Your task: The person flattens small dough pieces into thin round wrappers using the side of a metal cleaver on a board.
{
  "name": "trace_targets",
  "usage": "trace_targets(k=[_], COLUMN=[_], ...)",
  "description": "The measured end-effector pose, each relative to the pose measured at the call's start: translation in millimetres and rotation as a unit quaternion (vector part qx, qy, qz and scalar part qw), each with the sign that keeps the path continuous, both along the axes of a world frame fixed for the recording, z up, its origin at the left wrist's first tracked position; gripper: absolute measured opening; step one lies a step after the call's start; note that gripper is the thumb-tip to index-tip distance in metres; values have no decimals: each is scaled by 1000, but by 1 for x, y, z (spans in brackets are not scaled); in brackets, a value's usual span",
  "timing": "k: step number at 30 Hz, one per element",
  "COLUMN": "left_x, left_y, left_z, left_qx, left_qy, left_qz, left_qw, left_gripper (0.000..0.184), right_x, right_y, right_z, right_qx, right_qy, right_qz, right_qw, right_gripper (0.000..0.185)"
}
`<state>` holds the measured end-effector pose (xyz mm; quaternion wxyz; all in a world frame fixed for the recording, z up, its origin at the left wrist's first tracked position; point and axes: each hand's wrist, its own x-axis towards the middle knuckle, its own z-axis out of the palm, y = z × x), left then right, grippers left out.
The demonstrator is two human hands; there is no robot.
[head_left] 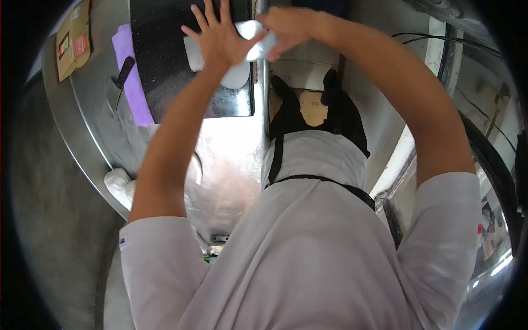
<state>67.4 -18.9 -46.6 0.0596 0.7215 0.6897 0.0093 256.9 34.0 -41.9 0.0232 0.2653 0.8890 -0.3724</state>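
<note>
My left hand [219, 43] is over the black board [165, 77], fingers spread wide and holding nothing. Its thumb reaches toward a shiny, translucent piece of plastic [263, 48] at the board's right edge. On the other side of that plastic is my right hand [291, 26], its fingers and thumb curved around it; the grip is partly blurred. Beneath my left hand and wrist, pale flat pieces [236, 76] lie on the board. A purple cloth [135, 88] runs along the board's left edge, with a black-handled knife [126, 72] lying across it.
The metal worktop [220, 192] has a raised curved rim at left. A cardboard piece [73, 41] lies at the upper left, and a white bundle [118, 184] near the rim below. Black cables [451, 38] run at the upper right.
</note>
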Motion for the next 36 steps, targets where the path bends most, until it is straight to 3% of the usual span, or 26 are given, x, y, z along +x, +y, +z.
trace_targets(k=[1,3,5,6,7,9,10,11,12,13,15,17,18,19,21,22,23,25,27,31,33,35,36], left_x=[6,12,7,7,3,-15,-39,-60,-61,-60,-65,-70,-59,-52,-52,-54,-57,-60,-54,-57,-56,-53,-53], left_y=[-8,12,32,46,59,67,53,30,-1,-24,-13,14,23,43,68,74,64,52,24,47,62,68,56], left_z=[2,-1,2,-1,6,5,-15,-41,-26,-26,-28,-27,-8,14,18,17,15,12,-4,-2,-2,3,-1], left_qx=[-48,-44,41,63,78,41,67,87,77,65,43,76,125,-26,0,11,5,-86,-23,66,76,45,29], left_qy=[25,20,11,37,20,22,-33,-87,-91,-70,-36,-53,-6,64,95,54,52,89,24,29,41,23,25], left_qz=[5,15,-16,-11,-29,-96,-142,-188,-210,-203,-223,-250,-224,-191,-204,-194,-198,-225,-239,-223,-195,-193,-211], left_qw=[999,999,999,997,996,994,987,975,970,974,973,964,966,979,974,980,979,966,970,972,977,980,977], left_gripper=[127,127,126,123,121,120,116,112,112,111,113,115,83,123,128,129,129,126,121,115,115,117,119], right_x=[6,12,10,3,-7,-9,-18,-13,-10,-9,-9,-13,-14,-17,-25,-33,-28,-25,-13,-12,-15,-15,-15], right_y=[-12,2,30,46,56,33,10,-6,-13,-23,-46,-31,-18,-5,16,16,2,-13,-30,-11,17,31,30], right_z=[-10,-34,-64,-88,-3,-27,-12,-17,-37,-34,-9,-5,-8,-16,-39,-42,-46,-5,-7,-5,-29,-11,2], right_qx=[-69,0,51,-130,-4,64,71,16,-120,-118,-53,-75,-80,-76,59,126,120,-71,-70,60,55,88,-121], right_qy=[-2,25,112,70,-102,84,21,44,71,69,-55,-36,-18,-17,34,94,92,-56,-59,21,46,36,20], right_qz=[-18,-35,-19,-33,-14,-105,-76,-42,64,64,-70,-81,-104,-104,-108,-128,-132,-101,-98,-97,-83,-85,4], right_qw=[997,999,992,989,995,989,994,998,988,989,995,993,991,992,992,979,980,991,991,993,994,992,992], right_gripper=[77,76,75,74,70,68,74,75,75,75,77,79,81,81,81,81,81,82,87,81,74,73,84])
